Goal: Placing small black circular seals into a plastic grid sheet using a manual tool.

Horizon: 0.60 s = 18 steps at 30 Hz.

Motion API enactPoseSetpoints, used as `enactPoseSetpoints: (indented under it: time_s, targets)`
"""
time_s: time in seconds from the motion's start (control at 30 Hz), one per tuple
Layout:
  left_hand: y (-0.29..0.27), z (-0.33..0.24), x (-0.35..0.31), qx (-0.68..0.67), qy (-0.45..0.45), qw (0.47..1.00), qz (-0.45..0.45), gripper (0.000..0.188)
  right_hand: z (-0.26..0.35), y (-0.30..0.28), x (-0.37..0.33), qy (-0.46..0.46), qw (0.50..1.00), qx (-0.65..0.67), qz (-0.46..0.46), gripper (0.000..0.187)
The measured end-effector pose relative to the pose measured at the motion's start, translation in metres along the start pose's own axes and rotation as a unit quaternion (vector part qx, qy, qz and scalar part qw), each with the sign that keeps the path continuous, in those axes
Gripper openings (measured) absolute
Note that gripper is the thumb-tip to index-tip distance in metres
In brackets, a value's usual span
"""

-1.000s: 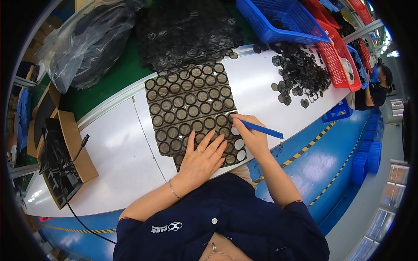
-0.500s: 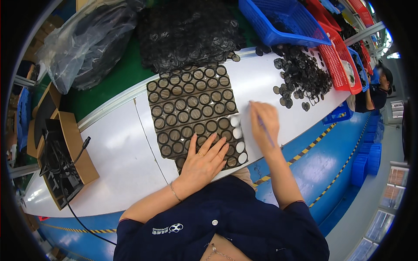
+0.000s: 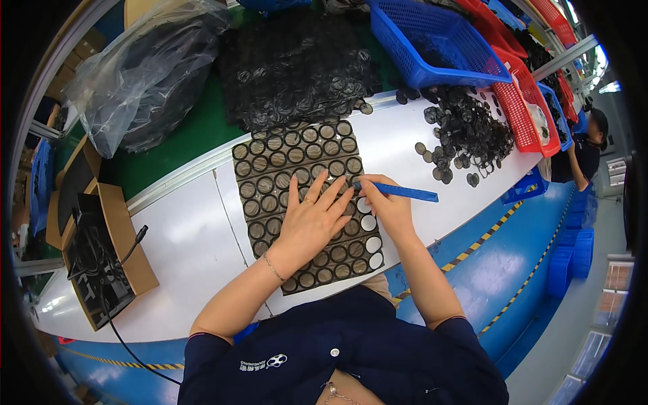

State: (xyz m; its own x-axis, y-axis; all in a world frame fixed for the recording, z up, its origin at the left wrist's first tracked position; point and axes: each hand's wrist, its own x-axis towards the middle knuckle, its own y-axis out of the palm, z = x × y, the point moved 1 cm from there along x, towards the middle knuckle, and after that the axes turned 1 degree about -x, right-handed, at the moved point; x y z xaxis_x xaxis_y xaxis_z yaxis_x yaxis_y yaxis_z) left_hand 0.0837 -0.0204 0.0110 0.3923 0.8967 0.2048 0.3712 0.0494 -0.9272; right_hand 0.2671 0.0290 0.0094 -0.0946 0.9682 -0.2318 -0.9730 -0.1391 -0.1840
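A sheet (image 3: 260, 219) of dark round rings with brown, glossy centres lies on the white table in front of me. Several white discs (image 3: 368, 223) line its right edge. My left hand (image 3: 312, 217) rests flat on the sheet, palm down and fingers spread. At the sheet's right edge, my right hand (image 3: 391, 212) pinches a slim blue pen-shaped tool (image 3: 405, 192). Its dark tip points left, close to the left hand's fingertips; whether the tip touches a ring I cannot tell.
Behind the sheet lies a pile of dark ring sheets (image 3: 293, 74). Loose black discs (image 3: 466, 135) are heaped at right, near blue (image 3: 432, 50) and red (image 3: 523, 108) baskets. Leftward are a clear plastic bag (image 3: 148, 74) and a cardboard box (image 3: 128, 229) of cables. Another person (image 3: 580, 152) stands far right.
My right hand has moved left to the sheet's edge, and the blue tool is now turned leftward. My left hand has slid farther up the sheet. The whole view has shifted slightly.
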Motion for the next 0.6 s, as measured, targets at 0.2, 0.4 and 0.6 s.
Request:
enactPoseSetpoints:
  time_s: [0.2, 0.4, 0.6]
  targets:
    - [0.0, 0.0, 0.0, -0.01, 0.005, 1.0, -0.005, 0.047, 0.001, 0.0, 0.0, 0.006, 1.0, -0.014, 0.009, 0.023]
    - [0.001, 0.0, 0.0, -0.019, 0.008, 1.0, -0.007, 0.047, -0.002, 0.003, -0.001, -0.15, 0.978, -0.142, -0.034, 0.02]
    - [0.0, 0.001, -0.001, -0.023, 0.006, 1.0, -0.012, 0.046, 0.006, -0.009, 0.017, -0.416, 0.813, -0.38, -0.151, 0.017]
